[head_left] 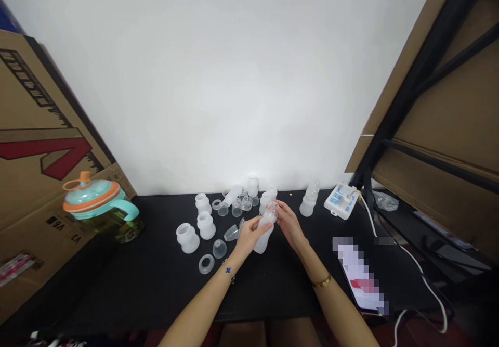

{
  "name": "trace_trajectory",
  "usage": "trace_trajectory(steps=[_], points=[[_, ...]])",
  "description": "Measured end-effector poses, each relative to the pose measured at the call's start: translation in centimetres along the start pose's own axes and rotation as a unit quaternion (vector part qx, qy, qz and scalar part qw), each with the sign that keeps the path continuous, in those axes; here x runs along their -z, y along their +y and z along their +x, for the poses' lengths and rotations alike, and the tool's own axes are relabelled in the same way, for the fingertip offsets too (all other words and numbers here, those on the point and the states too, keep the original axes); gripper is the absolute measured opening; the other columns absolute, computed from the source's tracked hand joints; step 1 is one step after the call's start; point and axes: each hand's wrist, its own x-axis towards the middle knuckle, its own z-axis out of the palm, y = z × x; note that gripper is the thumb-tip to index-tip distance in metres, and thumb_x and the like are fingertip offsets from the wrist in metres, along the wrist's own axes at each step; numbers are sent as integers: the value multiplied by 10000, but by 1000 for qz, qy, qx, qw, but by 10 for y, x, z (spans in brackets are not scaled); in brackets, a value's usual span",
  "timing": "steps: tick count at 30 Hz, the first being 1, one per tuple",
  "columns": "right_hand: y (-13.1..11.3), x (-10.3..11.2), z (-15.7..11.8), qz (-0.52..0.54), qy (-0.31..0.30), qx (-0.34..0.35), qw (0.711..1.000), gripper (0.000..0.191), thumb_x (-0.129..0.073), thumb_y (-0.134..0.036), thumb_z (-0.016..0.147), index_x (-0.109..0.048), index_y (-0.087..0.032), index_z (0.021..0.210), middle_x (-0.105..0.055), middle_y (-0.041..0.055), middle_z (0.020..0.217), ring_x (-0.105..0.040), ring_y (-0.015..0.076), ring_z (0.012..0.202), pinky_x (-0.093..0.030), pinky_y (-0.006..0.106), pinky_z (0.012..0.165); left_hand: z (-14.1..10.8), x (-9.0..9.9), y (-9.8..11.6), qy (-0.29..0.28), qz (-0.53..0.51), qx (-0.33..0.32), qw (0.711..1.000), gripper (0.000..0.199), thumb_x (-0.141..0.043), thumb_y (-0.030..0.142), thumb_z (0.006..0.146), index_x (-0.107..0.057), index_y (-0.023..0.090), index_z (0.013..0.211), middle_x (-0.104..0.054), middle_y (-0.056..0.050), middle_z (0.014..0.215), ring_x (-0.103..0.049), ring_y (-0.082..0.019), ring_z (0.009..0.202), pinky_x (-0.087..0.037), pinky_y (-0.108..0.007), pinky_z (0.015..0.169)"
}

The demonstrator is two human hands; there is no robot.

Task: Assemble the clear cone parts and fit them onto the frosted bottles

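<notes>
Left hand: your left hand (249, 234) is wrapped around the side of a frosted white bottle (260, 243), thumb laid across it near the shoulder.
Right hand: your right hand (289, 223) has its fingers bent and closed in on the clear top (272, 210) at the bottle's upper end.
Held bottle: tilted in front of you, between your hands; you cannot tell whether its base touches the desk (156, 279).
Left of your hands: three white open-necked containers (187, 239) stand upright, near a clear dome (219, 249) and a translucent ring (206, 264) just beside it.
Behind your hands: more clear and white parts sit in a loose cluster, partly hidden by your fingers.
Right of your hands: a white bottle with a clear top (309, 202) stands upright, near a white case with blue panels (340, 200); closer to you lies a phone (362, 279), its screen blurred.
Far left: a turquoise-and-orange lidded jug (102, 206) stands by a cardboard box (35, 180).
</notes>
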Motion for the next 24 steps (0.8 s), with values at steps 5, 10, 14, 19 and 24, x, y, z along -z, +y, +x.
trace_trajectory(steps=[5, 10, 14, 19, 24], points=[[2, 0, -1, 3, -7, 7, 1000, 410, -789, -501, 792, -709, -255, 1110, -755, 74, 1085, -678, 279, 1044, -493, 401, 925, -1, 1, 0, -16, 0, -7, 1000, 462, -822, 480, 717, -761, 125, 1007, -768, -65, 869, -678, -206, 761, -481, -272, 698], [4, 0, -1, 3, -11, 18, 1000, 448, -762, -486, 828, -674, -260, 1205, -752, 67, 1085, -669, 272, 1076, -497, 390, 919, -4, -1, 6, -10, -9, -13, 1000, 435, -825, 476, 710, -762, 133, 968, -759, -50, 836, -672, -200, 739, -486, -267, 681], [4, -1, -2, 1, -14, 23, 1000, 424, -752, -482, 837, -682, -256, 1189, -751, 67, 1082, -664, 271, 1086, -502, 383, 912, -5, -2, 8, -9, -7, -17, 1000, 414, -825, 466, 710, -766, 138, 956, -758, -49, 828, -677, -203, 739, -494, -271, 687], [2, -4, -3, -5, -8, 22, 1000, 433, -760, -503, 820, -689, -253, 1167, -748, 72, 1098, -664, 277, 1080, -511, 395, 916, -4, -1, 7, -5, -16, -23, 1000, 390, -824, 448, 719, -759, 135, 942, -755, -44, 822, -674, -190, 732, -495, -267, 690], [2, -6, -5, -10, -11, 27, 1000, 453, -758, -507, 819, -680, -246, 1182, -747, 77, 1101, -673, 272, 1049, -509, 410, 931, -5, -2, 8, 5, -17, -26, 1000, 407, -829, 452, 712, -764, 126, 945, -754, -45, 813, -675, -192, 730, -498, -269, 688]])
